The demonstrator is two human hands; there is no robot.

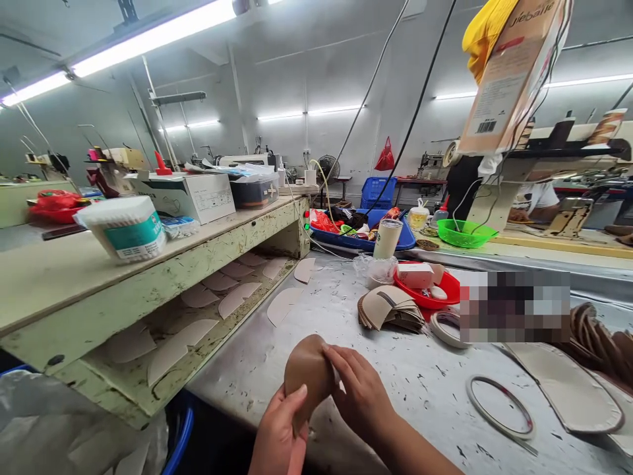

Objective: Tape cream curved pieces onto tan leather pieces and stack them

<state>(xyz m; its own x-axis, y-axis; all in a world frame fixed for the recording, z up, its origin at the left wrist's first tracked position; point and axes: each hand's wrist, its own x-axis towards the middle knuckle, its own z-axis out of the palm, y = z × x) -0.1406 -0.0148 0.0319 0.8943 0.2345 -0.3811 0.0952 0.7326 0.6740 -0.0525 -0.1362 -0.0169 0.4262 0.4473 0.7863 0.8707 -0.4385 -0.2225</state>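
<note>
A brown curved piece [307,373], smooth like leather, is held upright over the front edge of the silver-grey table [257,356]. My left hand [283,422] grips its lower left part, with the thumb on the near face. My right hand [357,389] pinches its upper right edge, the fingertips on the brown face and the thumb hidden behind. Beyond my hands lies a stack of beige curved pieces [388,307] with brown undersides. Single pale cut pieces lie at the table's left side [283,305] and on the green shelf [173,349].
Tape rolls [448,328] [502,408] lie at the right, near long padded pieces [568,389]. Behind are a red bowl [430,297], a cream cup [388,239] and a blue tray [406,237]. A raised bench [208,247] runs along the left, with a tub of swabs [126,229].
</note>
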